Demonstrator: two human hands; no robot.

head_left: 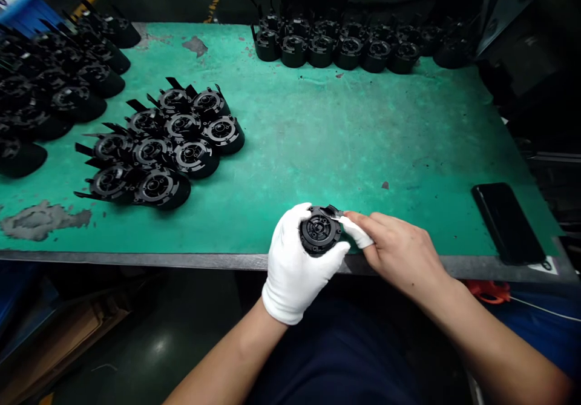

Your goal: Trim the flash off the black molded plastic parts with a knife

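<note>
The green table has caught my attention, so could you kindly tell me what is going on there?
A person's white-gloved left hand grips a round black part at the near edge of the green table. The right hand meets the part's rim; exactly what its fingers do is unclear. More black parts stand in groups to the left and along the far edge. A phone lies on the right.

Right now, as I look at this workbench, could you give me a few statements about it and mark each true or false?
1. The left hand wears a white glove. True.
2. The right hand wears a full white glove. False: it is mostly bare, with white covering at a finger.
3. The left hand holds a round black part. True.
4. The phone lies left of both hands. False: it lies to their right.
</note>
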